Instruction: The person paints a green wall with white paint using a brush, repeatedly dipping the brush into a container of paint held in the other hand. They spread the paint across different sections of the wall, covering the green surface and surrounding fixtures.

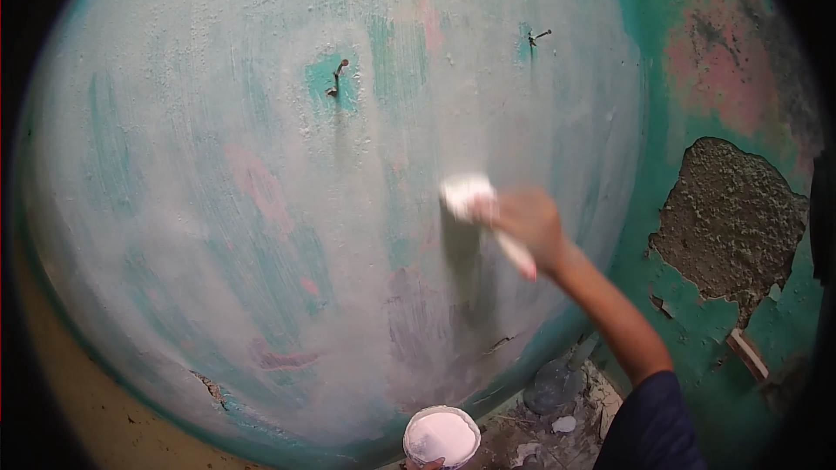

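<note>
Gripping the brush [466, 194] near its top, prob. to steer it, R hand [529, 219] has it by the wall [261, 122]; L hand [428, 464] pinches the tub [477, 442], prob. so white stuff [441, 435] is near.

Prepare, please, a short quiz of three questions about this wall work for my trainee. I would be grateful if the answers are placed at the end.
1. Multiple choice: what does the right hand hold?
a) a roller
b) a brush
c) a trowel

2. True or false: fingers of the left hand show at the tub of pale coating.

3. Count: how many metal nails or hooks stick out of the whitened wall?

Key: 1. b; 2. true; 3. two.
</note>
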Action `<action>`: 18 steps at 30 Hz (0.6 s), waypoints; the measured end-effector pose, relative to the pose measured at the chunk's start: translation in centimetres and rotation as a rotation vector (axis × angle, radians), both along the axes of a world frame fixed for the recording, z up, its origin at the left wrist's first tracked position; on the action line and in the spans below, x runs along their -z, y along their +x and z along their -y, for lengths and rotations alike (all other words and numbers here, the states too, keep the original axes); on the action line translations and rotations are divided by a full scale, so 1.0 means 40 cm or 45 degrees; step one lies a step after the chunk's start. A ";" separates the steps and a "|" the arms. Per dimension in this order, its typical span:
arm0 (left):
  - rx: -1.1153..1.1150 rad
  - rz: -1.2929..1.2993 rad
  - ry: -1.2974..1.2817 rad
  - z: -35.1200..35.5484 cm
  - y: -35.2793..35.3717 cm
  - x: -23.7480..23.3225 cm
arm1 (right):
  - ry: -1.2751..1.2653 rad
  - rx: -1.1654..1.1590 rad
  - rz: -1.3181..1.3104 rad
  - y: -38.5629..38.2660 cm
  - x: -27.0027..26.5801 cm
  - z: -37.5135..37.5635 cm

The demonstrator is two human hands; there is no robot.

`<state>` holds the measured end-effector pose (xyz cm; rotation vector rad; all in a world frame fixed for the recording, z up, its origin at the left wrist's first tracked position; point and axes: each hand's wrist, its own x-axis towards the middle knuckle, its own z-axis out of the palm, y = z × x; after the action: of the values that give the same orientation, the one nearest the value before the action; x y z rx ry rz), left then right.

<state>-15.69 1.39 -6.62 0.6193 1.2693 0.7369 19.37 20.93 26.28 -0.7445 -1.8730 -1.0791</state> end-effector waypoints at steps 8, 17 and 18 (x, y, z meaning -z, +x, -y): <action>-0.256 0.400 0.003 0.002 -0.003 -0.081 | -0.605 -0.095 0.140 0.060 0.202 -0.008; -0.203 0.382 -0.005 -0.024 -0.028 -0.055 | 0.084 0.033 -0.239 -0.005 -0.207 -0.017; -0.200 0.382 -0.003 -0.028 -0.030 -0.051 | 0.083 0.017 -0.222 -0.013 -0.152 -0.018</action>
<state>-16.91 2.53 -4.57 0.3917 1.0476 0.9212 18.84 21.64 32.38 -0.7883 -1.6807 -1.0442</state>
